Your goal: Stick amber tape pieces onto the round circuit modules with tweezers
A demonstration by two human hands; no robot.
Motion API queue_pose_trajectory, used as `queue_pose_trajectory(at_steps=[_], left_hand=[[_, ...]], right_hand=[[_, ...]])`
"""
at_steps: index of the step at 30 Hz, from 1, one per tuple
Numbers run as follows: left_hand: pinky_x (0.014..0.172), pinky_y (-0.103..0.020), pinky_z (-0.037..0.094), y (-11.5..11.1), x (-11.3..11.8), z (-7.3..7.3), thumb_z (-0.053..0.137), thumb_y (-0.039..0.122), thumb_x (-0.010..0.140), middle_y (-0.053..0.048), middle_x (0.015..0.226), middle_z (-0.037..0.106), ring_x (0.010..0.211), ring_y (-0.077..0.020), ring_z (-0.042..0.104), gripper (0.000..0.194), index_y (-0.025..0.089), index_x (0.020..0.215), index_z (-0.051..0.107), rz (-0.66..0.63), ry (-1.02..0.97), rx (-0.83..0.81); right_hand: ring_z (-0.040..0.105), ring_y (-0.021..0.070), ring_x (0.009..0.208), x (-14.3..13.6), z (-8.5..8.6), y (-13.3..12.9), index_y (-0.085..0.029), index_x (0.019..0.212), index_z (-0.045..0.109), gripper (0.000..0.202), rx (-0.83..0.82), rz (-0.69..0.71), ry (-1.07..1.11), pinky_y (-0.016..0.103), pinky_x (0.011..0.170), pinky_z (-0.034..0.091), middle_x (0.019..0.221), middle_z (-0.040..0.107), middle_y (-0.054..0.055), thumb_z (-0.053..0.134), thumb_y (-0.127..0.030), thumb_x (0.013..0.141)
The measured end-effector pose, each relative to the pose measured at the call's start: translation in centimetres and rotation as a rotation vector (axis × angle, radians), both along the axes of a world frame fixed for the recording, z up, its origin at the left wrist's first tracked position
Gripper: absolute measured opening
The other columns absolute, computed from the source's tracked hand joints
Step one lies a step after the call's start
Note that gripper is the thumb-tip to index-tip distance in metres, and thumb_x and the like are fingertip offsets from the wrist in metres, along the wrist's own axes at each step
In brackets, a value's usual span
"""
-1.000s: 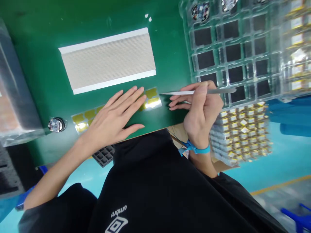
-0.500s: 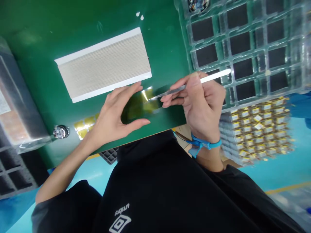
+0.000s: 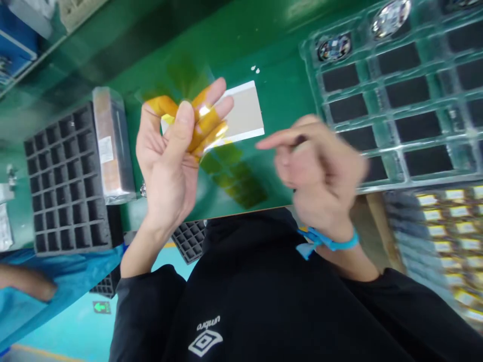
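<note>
My left hand (image 3: 168, 161) is raised over the bench, pinching a clear sheet with amber film pieces (image 3: 209, 123) between thumb and fingers. Several fingers show yellow through the film. To its right, my right hand (image 3: 317, 166) is smeared by motion. Its index finger points left and the other fingers are curled; what they hold, if anything, I cannot make out. Behind the sheet lies a flat pale rectangular pad (image 3: 247, 113) with white edges, partly covered by my left hand. A yellow-tinted shadow falls on the green bench top (image 3: 279, 188) below the sheet.
A clear compartment tray (image 3: 402, 138) with round electronic parts (image 3: 334, 48) stands right. Left are a black grid tray (image 3: 68, 181) and a plastic-wrapped block (image 3: 109, 146). Stacked trays of yellow-and-white parts (image 3: 449, 241) sit lower right. Another person's arm (image 3: 26, 281) shows far left.
My left hand has lifted the film sheet off the bench and turned palm up. My right hand has drawn back from the film; the tweezers it held are no longer distinguishable. The view has shifted.
</note>
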State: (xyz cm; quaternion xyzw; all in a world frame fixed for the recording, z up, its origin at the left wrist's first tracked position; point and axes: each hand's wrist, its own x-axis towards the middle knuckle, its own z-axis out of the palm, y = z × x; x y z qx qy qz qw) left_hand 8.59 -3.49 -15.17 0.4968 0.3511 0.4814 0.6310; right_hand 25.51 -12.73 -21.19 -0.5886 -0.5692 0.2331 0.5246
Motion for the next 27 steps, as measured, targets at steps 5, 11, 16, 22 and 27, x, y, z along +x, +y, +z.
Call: queue_pose_trajectory(at_steps=[5,11,16,22,27], left_hand=[[0.126,-0.040,0.060,0.0,-0.1,-1.1,0.094,0.043,0.095,-0.003,0.158,0.073,0.173,-0.0279,0.045,0.039,0.027,0.110,0.062,0.097,-0.038,0.065],[0.094,-0.036,0.070,1.8,-3.9,-3.2,0.089,0.055,0.100,0.001,0.100,0.085,0.108,-0.0211,0.086,0.040,0.026,0.100,0.061,0.355,0.154,0.424],[0.056,-0.027,0.053,1.0,-9.1,-4.0,0.089,0.043,0.099,0.005,0.072,0.073,0.055,-0.0116,0.067,0.030,0.023,0.087,0.069,0.349,0.447,0.487],[0.057,-0.027,0.038,-2.0,-11.4,-7.3,0.071,0.027,0.100,0.006,0.062,0.059,0.056,-0.0103,0.050,0.023,0.021,0.079,0.065,0.212,0.986,0.434],[0.071,-0.035,0.034,-3.4,-10.0,-10.1,0.069,0.025,0.101,0.003,0.067,0.053,0.067,-0.0159,0.049,0.031,0.022,0.074,0.054,0.202,1.165,0.651]], right_hand=[[0.050,0.0100,0.067,-0.5,-0.6,0.6,-0.020,0.091,0.075,0.027,0.029,0.245,-0.011,0.030,0.060,0.038,0.086,0.060,0.000,0.080,-0.042,0.106],[0.039,0.0069,0.050,2.7,1.3,-0.1,-0.023,0.095,0.076,0.021,-0.045,0.273,-0.154,0.031,0.052,0.029,0.079,0.069,-0.003,0.073,-0.037,0.110],[0.036,0.0120,0.049,5.2,3.3,1.1,-0.027,0.097,0.074,0.040,0.028,0.246,-0.582,0.035,0.059,0.026,0.055,0.050,-0.003,0.052,-0.051,0.120],[0.043,0.0136,0.055,6.4,-1.0,4.6,-0.025,0.093,0.077,0.019,-0.132,0.396,-0.776,0.034,0.060,0.027,0.059,0.057,-0.002,0.081,-0.039,0.106],[0.054,0.0184,0.068,6.3,-0.8,4.3,-0.022,0.091,0.075,0.031,-0.330,0.240,-1.017,0.035,0.060,0.023,0.083,0.072,0.005,0.090,-0.048,0.098]])
